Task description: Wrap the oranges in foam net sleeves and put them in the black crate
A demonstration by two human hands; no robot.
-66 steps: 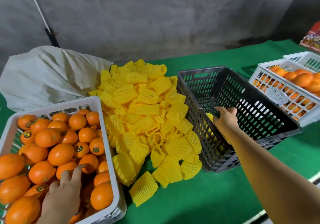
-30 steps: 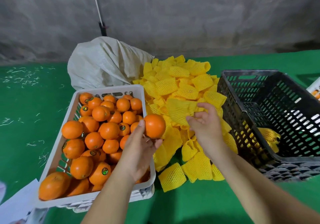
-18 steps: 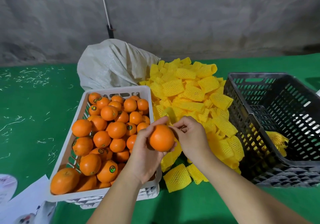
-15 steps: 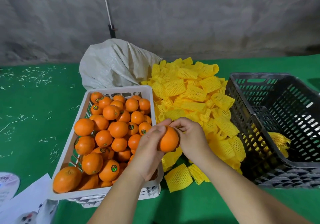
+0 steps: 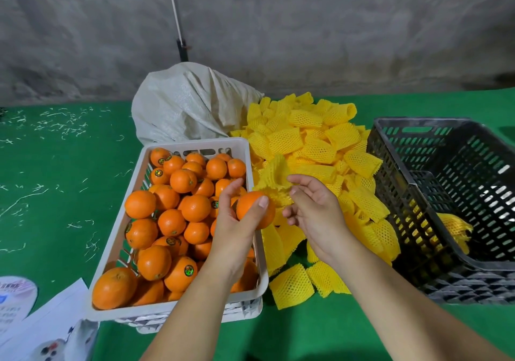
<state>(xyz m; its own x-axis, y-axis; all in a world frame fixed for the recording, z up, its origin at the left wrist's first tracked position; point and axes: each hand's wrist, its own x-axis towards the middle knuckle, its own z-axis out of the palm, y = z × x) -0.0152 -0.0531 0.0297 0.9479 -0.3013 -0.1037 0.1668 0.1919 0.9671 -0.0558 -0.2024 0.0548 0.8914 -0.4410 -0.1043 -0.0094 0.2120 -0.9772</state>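
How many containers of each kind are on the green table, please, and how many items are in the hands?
White slotted plastic crate: 1
Black slotted plastic crate: 1
Off-white woven sack: 1
Round orange in the left hand: 1
Yellow foam net sleeve in the right hand: 1
Total: 5

Both bare forearms reach forward from the lower edge of the view and converge just above the right rim of the white crate (image 5: 252, 162). The left hand (image 5: 237, 221) is over that rim, palm turned right, fingers and thumb curled round an orange (image 5: 252, 211). The right hand (image 5: 315, 213) is just right of the orange, palm turned left, fingers loosely bent, its fingertips (image 5: 295, 178) pinching a sleeve (image 5: 274, 175) beside the orange.
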